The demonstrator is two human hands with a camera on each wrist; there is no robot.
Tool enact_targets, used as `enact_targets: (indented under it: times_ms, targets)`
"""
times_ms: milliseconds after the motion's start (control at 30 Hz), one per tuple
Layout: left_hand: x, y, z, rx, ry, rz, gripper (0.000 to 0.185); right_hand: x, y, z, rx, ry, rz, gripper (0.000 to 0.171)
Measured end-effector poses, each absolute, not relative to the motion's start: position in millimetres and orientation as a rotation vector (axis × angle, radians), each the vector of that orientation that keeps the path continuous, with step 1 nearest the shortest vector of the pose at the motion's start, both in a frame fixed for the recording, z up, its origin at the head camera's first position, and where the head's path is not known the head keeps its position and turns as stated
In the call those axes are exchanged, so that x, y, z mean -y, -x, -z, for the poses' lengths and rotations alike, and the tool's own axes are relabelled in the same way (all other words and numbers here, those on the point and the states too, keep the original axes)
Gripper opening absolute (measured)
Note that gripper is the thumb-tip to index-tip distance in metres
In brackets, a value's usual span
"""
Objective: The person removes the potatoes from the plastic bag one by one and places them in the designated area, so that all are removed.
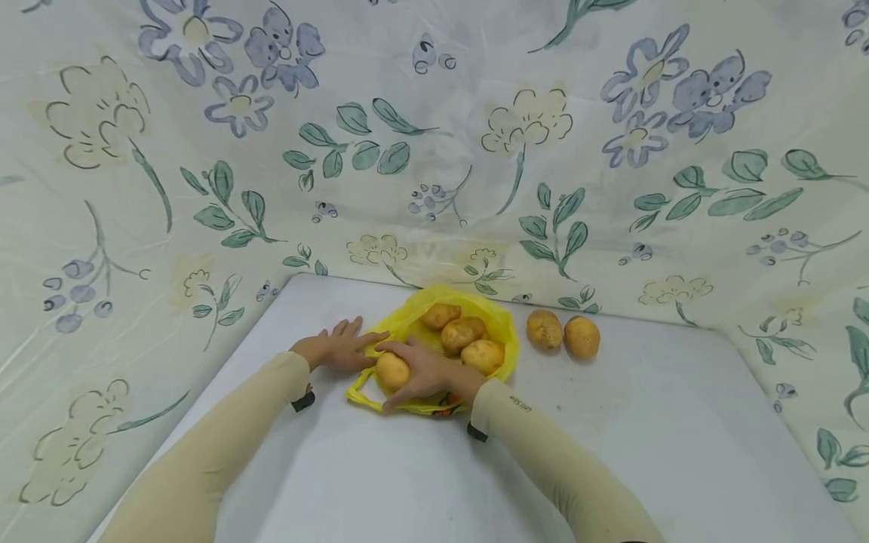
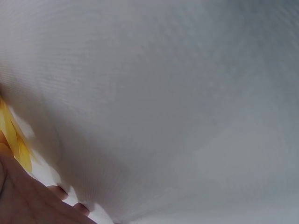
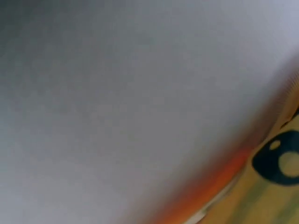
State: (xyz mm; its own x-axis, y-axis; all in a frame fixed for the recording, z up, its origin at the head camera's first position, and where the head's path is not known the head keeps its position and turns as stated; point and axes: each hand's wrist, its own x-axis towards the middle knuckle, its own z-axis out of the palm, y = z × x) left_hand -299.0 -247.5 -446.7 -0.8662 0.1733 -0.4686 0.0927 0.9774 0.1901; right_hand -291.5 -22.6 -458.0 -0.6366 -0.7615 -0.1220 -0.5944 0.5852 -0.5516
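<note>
A yellow plastic bag [image 1: 504,320] lies spread open on the table, with several potatoes [image 1: 463,334] inside it. My right hand [image 1: 428,369] grips one potato [image 1: 392,371] at the bag's left side, thumb on the near side and fingers over the far side. At the bag's left edge is my left hand [image 1: 339,350], its fingers spread and its thumb and index finger against the yellow plastic. In the left wrist view, part of the left palm [image 2: 23,196] shows beside a strip of the bag [image 2: 16,140]. The right wrist view catches only the bag's printed side [image 3: 261,200].
Two more potatoes, one [image 1: 545,330] beside the other [image 1: 582,337], lie on the white table [image 1: 652,422] to the right of the bag. Behind the table and along both sides hangs a flower-printed sheet [image 1: 462,166].
</note>
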Motion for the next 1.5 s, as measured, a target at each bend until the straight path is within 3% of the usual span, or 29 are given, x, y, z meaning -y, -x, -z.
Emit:
enact_targets:
  times_ms: [200, 767, 1167, 1500]
  targets:
    - [245, 298, 444, -2.622, -0.184, -0.212, 0.068, 24, 293, 459, -2.474, 1.089, 0.639, 0.1]
    - [240, 295, 442, -2.616, -0.19, -0.22, 0.069, 21, 293, 459, -2.447, 1.092, 0.683, 0.077]
    - [242, 290, 439, -2.615, -0.144, -0.247, 0.075, 17, 292, 445, -2.368, 1.154, 0.986, 0.077]
    - [246, 295, 444, -2.622, -0.168, -0.237, 0.067, 18, 282, 432, -2.241, 1.048, 1.132, 0.073]
